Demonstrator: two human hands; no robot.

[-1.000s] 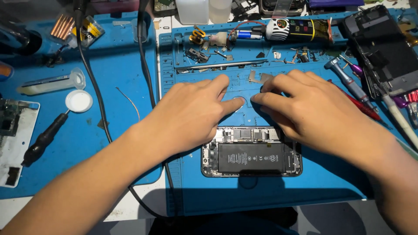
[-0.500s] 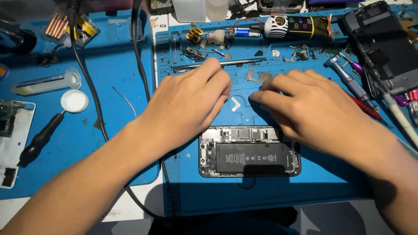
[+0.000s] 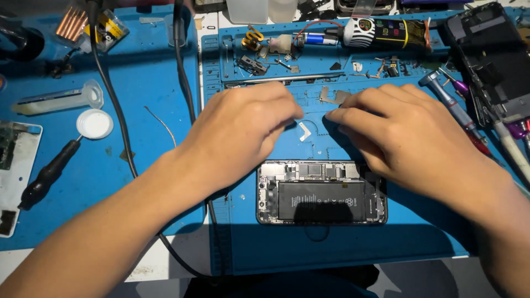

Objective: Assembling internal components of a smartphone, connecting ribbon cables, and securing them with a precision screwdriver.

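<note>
An opened phone (image 3: pixel 322 192) lies on the blue work mat (image 3: pixel 309 248), its black battery and circuit boards exposed. My left hand (image 3: pixel 240 132) rests palm down on the mat just above the phone's left end, fingers curled. My right hand (image 3: pixel 397 129) lies palm down above the phone's right end, fingertips pointing left. Between the two sets of fingertips sits a small white L-shaped part (image 3: pixel 305 131). Neither hand visibly holds anything; what is under the fingers is hidden.
Small metal shields (image 3: pixel 333 96), screws, tweezers (image 3: pixel 276 80) and a striped tool (image 3: pixel 381 32) lie along the mat's top. Screwdrivers (image 3: pixel 452 107) and a second dismantled phone (image 3: pixel 491 60) sit at right. Black cables (image 3: pixel 182 66), a white cap (image 3: pixel 95 123) and a black-handled tool (image 3: pixel 49 174) lie at left.
My left hand has slid slightly left and down, uncovering the small white part between the fingertips. My right hand has barely moved.
</note>
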